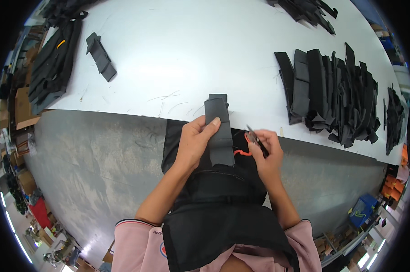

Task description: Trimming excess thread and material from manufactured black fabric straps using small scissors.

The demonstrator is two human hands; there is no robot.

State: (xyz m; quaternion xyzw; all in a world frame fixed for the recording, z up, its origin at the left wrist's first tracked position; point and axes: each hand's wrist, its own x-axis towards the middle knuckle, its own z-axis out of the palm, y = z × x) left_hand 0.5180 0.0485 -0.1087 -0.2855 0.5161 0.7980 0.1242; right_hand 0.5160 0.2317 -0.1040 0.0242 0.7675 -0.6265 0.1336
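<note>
Over the table's near edge, my left hand (197,138) pinches a dark grey folded fabric strip (221,136), with the thumb on top. The strip stands lengthwise, its far end over the white table and its lower end over my black apron (214,190). To the right of it, my right hand (269,152) is closed around small dark thread snips (258,143), their pointed tip toward the strip but apart from it. An orange cord (242,153) runs from near the snips across the apron.
A row of stacked dark strips (329,90) covers the right of the white table (178,59). More dark pieces (307,13) lie at the far right and along the right edge (394,118). One folded strip (101,58) and a black fabric pile (57,63) are on the left.
</note>
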